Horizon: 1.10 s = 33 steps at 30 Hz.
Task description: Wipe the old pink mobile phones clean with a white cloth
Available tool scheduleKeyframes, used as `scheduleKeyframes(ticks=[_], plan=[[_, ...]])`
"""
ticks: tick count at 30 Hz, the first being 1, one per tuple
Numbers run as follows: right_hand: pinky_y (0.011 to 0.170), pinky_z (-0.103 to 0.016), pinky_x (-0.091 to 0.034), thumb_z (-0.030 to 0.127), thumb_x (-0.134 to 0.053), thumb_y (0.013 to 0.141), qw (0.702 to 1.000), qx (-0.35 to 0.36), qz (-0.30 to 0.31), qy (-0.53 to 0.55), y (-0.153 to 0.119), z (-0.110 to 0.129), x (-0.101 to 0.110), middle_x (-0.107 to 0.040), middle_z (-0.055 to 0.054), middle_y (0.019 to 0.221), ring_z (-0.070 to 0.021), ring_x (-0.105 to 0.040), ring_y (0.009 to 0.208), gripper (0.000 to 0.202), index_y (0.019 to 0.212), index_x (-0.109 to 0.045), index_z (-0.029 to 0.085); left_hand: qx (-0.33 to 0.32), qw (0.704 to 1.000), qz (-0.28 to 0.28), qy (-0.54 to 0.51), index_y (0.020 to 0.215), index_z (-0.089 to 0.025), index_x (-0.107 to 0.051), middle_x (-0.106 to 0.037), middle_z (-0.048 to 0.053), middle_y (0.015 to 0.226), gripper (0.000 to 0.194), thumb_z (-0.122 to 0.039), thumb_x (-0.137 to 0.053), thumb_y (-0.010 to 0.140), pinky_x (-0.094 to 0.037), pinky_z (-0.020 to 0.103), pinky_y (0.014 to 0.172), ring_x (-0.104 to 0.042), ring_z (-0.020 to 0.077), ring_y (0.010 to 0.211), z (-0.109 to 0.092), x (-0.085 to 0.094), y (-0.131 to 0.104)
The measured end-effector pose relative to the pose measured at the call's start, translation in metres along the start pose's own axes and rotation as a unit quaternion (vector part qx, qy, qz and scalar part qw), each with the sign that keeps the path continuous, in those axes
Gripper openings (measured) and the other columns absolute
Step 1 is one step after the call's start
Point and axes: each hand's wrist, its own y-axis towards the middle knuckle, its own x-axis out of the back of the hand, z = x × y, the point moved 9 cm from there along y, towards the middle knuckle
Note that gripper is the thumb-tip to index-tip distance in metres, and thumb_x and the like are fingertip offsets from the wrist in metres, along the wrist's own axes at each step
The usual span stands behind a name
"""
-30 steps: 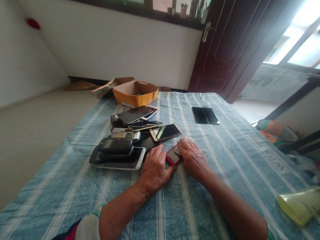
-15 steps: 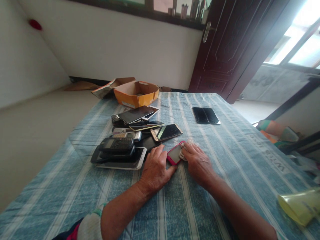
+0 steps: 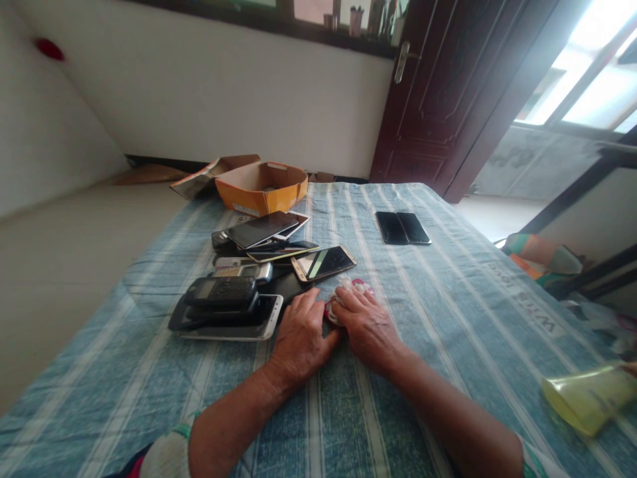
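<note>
My right hand (image 3: pixel 369 326) presses a crumpled white cloth or tissue (image 3: pixel 334 315) onto the screen of a small phone with a pink edge (image 3: pixel 369 287). Most of that phone is hidden beneath the hand and the white wad. At its left side, my left hand (image 3: pixel 300 333) grips the phone between thumb and fingers, holding it against the tablecloth. Just beyond lies a gold-framed phone (image 3: pixel 326 263), screen up. To the left of my left hand is a white-framed phone (image 3: pixel 271 318) with a black keypad phone (image 3: pixel 221 292) stacked on top.
More phones are heaped behind, with a dark phone (image 3: pixel 261 229) uppermost. An open orange cardboard box (image 3: pixel 263 199) stands at the far edge. Two black phones (image 3: pixel 403 228) lie side by side at the back right. A yellow translucent object (image 3: pixel 582 398) sits at the right.
My right hand has slid the white wad leftward across the phone, from its right end over most of the screen. My left hand keeps its hold. The whole view has shifted slightly.
</note>
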Motion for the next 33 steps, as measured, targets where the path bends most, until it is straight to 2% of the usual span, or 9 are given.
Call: scheduleKeyframes(ticks=[4,9,11,18,28,33], plan=[[0.106,-0.045,-0.036,0.017,-0.047,0.093,1.000,0.023,0.005,0.006,0.000,0.006,0.000,-0.055,-0.011,0.132,-0.0270,-0.042,0.129,0.029,0.120,-0.059,0.020,0.009,1.000,0.005,0.000,0.093,-0.012,-0.063,-0.058,0.020,0.122,0.026,-0.026,-0.066,0.071,-0.049,0.048,0.093,-0.055,0.0361,0.113,0.000,0.001,0.000],[0.108,-0.046,-0.033,0.011,-0.046,0.091,0.999,-0.041,0.002,-0.029,-0.003,-0.017,0.002,-0.052,-0.012,0.136,-0.0292,-0.041,0.130,0.033,0.121,-0.059,0.016,0.012,1.000,0.021,-0.004,0.097,-0.012,-0.063,-0.058,0.021,0.124,0.034,-0.036,-0.069,0.074,-0.049,0.049,0.094,-0.054,0.0359,0.114,-0.003,0.001,0.001],[0.107,-0.045,-0.034,0.010,-0.045,0.091,0.998,-0.054,-0.006,-0.034,-0.005,-0.019,0.004,-0.052,-0.012,0.135,-0.0294,-0.041,0.130,0.033,0.119,-0.060,0.015,0.013,1.000,0.026,-0.004,0.098,-0.012,-0.063,-0.057,0.021,0.124,0.037,-0.037,-0.070,0.073,-0.049,0.049,0.094,-0.054,0.0361,0.115,-0.003,0.001,0.001],[0.108,-0.045,-0.035,0.015,-0.048,0.092,1.000,0.025,-0.017,0.009,-0.004,0.009,0.001,-0.055,-0.012,0.133,-0.0273,-0.043,0.127,0.030,0.120,-0.061,0.017,0.006,1.000,0.022,0.008,0.096,-0.010,-0.063,-0.057,0.021,0.123,0.029,-0.025,-0.066,0.071,-0.048,0.047,0.095,-0.054,0.0356,0.113,-0.002,0.000,0.000],[0.108,-0.047,-0.033,0.015,-0.048,0.092,0.999,-0.042,0.007,-0.033,0.003,-0.015,0.000,-0.052,-0.012,0.135,-0.0305,-0.042,0.128,0.033,0.123,-0.060,0.015,-0.010,1.000,0.008,0.020,0.099,-0.009,-0.064,-0.057,0.022,0.124,0.037,-0.038,-0.067,0.076,-0.050,0.048,0.092,-0.054,0.0363,0.114,-0.003,0.000,-0.001],[0.107,-0.045,-0.034,0.019,-0.045,0.094,1.000,0.007,-0.008,-0.021,0.003,0.005,0.001,-0.054,-0.011,0.133,-0.0294,-0.043,0.127,0.030,0.119,-0.061,0.018,-0.006,1.000,0.009,0.016,0.099,-0.006,-0.064,-0.058,0.022,0.122,0.035,-0.026,-0.069,0.070,-0.049,0.047,0.094,-0.055,0.0360,0.112,-0.002,0.000,0.000]])
